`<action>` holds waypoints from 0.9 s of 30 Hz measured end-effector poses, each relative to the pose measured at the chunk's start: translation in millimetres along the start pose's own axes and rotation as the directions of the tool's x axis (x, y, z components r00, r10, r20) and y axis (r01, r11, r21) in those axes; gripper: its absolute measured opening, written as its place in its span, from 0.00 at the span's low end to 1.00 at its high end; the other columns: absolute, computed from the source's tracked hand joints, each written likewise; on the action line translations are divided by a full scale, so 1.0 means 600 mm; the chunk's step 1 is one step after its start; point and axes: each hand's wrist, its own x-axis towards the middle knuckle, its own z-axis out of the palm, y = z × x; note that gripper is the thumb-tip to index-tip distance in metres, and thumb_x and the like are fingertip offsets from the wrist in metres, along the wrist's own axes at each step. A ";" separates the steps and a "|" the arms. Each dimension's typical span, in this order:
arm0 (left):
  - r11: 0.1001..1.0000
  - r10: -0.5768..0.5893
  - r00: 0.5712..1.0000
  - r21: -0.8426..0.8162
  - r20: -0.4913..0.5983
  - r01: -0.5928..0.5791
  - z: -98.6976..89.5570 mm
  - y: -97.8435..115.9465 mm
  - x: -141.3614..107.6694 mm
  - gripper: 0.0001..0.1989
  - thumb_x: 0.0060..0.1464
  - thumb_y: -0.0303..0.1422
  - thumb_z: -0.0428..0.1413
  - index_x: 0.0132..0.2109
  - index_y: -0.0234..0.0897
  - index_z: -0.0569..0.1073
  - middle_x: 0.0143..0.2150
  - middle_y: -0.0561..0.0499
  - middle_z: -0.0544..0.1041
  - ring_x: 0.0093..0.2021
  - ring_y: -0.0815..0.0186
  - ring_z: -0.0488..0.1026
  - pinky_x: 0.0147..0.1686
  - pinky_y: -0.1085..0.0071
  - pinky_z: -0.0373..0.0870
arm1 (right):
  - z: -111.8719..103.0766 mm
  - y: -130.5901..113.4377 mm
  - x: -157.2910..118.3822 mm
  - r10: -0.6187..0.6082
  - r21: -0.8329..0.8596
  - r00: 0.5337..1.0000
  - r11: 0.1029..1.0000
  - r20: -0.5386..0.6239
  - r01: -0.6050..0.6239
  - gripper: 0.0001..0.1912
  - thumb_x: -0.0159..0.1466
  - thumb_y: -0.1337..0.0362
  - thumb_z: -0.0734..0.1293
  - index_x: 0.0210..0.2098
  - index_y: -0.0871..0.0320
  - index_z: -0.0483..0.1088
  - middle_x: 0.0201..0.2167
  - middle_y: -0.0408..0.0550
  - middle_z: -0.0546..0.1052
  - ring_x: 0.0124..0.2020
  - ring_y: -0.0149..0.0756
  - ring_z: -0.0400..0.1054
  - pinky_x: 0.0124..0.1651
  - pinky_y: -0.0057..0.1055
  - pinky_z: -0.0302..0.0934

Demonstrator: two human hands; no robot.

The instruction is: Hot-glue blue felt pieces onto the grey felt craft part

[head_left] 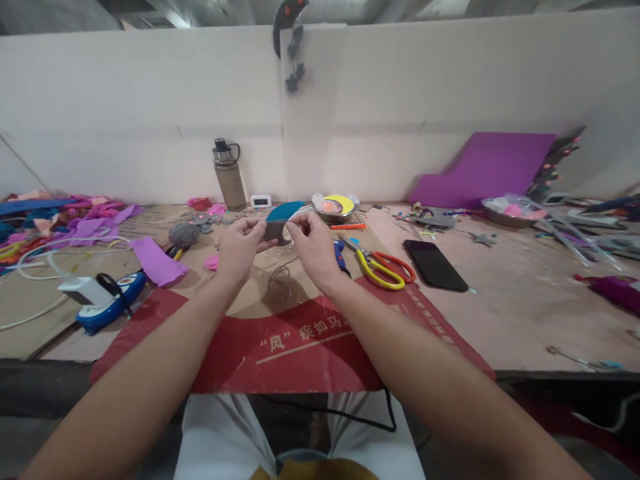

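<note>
My left hand (241,245) and my right hand (311,245) are raised close together over the cardboard mat. Between their fingertips is a small dark grey flat piece (275,231), perhaps felt; both hands pinch it, one at each side. A loose coil of thin grey cord (280,280) shows below it; whether it joins the piece I cannot tell. Behind the hands lies a blue curved sheet (285,211). Right of my right hand are a partly hidden blue tool (341,256) and scissors (381,267) with yellow and red handles.
A black phone (435,265) lies to the right. On the left are a grey yarn ball (183,235), purple scraps (159,260) and a blue power strip (113,310) with white cables. A bottle (229,177), small clock (261,201) and metal bowl (334,215) stand at the back.
</note>
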 end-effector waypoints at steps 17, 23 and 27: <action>0.979 -0.161 0.987 -0.122 0.014 0.162 0.013 0.013 -0.014 0.08 0.47 0.32 0.62 0.31 0.34 0.71 0.26 0.55 0.71 0.24 0.74 0.69 0.35 0.66 0.80 | -0.006 0.003 0.003 0.013 0.035 0.999 0.999 -0.039 -0.012 0.06 0.61 0.64 0.64 0.28 0.58 0.68 0.27 0.43 0.71 0.31 0.31 0.62 0.39 0.31 0.56; 0.976 -0.179 0.984 -0.121 0.023 0.181 0.013 0.013 -0.014 0.05 0.48 0.30 0.60 0.31 0.34 0.71 0.29 0.52 0.75 0.25 0.73 0.72 0.36 0.66 0.80 | -0.006 -0.001 0.004 0.069 0.116 0.998 0.991 -0.010 -0.067 0.08 0.61 0.61 0.63 0.28 0.57 0.67 0.24 0.40 0.67 0.27 0.29 0.58 0.34 0.29 0.54; 0.976 -0.188 0.982 -0.109 0.027 0.189 0.013 0.013 -0.012 0.04 0.49 0.30 0.59 0.30 0.34 0.70 0.30 0.52 0.76 0.27 0.72 0.73 0.36 0.66 0.79 | -0.006 0.002 0.004 0.077 0.163 0.997 0.984 -0.005 -0.076 0.09 0.60 0.59 0.63 0.27 0.58 0.66 0.23 0.39 0.65 0.27 0.28 0.56 0.33 0.29 0.53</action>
